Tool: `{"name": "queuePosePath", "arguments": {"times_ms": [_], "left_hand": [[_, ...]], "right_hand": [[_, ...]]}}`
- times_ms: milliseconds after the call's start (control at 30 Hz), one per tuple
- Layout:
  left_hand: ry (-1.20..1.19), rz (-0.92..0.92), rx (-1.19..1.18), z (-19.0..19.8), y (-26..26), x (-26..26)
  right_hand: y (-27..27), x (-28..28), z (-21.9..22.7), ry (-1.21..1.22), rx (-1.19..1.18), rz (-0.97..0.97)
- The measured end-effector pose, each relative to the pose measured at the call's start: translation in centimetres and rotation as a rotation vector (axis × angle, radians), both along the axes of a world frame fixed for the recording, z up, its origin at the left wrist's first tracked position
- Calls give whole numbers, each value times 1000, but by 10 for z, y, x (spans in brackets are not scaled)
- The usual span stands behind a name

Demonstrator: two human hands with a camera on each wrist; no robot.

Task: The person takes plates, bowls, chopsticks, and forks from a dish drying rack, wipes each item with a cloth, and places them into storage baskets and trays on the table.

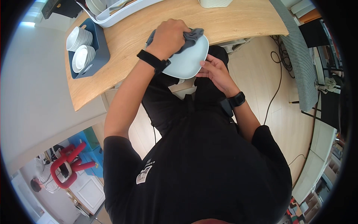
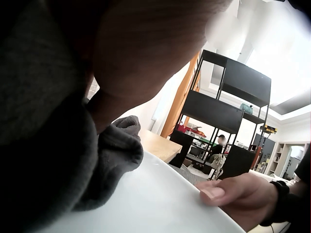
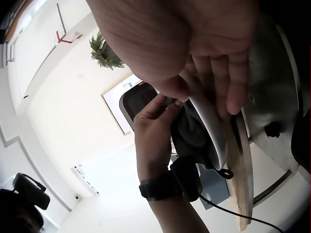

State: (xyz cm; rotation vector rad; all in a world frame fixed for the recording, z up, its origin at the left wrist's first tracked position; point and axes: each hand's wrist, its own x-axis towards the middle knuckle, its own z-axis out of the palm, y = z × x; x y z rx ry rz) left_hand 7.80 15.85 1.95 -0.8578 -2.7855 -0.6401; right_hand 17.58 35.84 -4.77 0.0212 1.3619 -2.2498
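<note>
A pale blue-white plate (image 1: 188,61) is held over the lap at the table's front edge. My left hand (image 1: 169,37) grips a dark grey cloth (image 1: 193,37) and presses it on the plate's upper face. My right hand (image 1: 219,75) pinches the plate's right rim, thumb on top and fingers beneath. In the left wrist view the cloth (image 2: 119,153) lies bunched on the plate (image 2: 155,199), with the right thumb (image 2: 214,194) at the rim. The right wrist view shows the plate (image 3: 211,126) edge-on between the hands; its underside is mostly hidden.
On the wooden table (image 1: 130,48), a blue-grey bin (image 1: 100,50) at the left holds stacked white bowls (image 1: 82,58). Behind it stands a white dish rack (image 1: 130,9); a white container (image 1: 215,3) is at the back. A black cable (image 1: 274,93) runs across the floor at the right.
</note>
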Motion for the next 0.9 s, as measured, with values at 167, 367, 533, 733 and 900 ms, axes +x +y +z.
{"name": "queuePosePath", "arguments": {"times_ms": [167, 367, 533, 733, 900], "left_hand": [[17, 87, -33, 3, -25, -10], [-28, 199, 32, 16, -42, 4], [-388, 352, 458, -1, -59, 18], [-758, 243, 917, 3, -59, 35], [-872, 139, 1113, 4, -63, 33]], "right_hand": [[4, -4, 3, 34, 105, -106], [16, -10, -5, 110, 224, -152], [32, -7, -11, 143, 273, -211], [54, -6, -3, 242, 378, -161], [52, -5, 12, 289, 395, -216]]}}
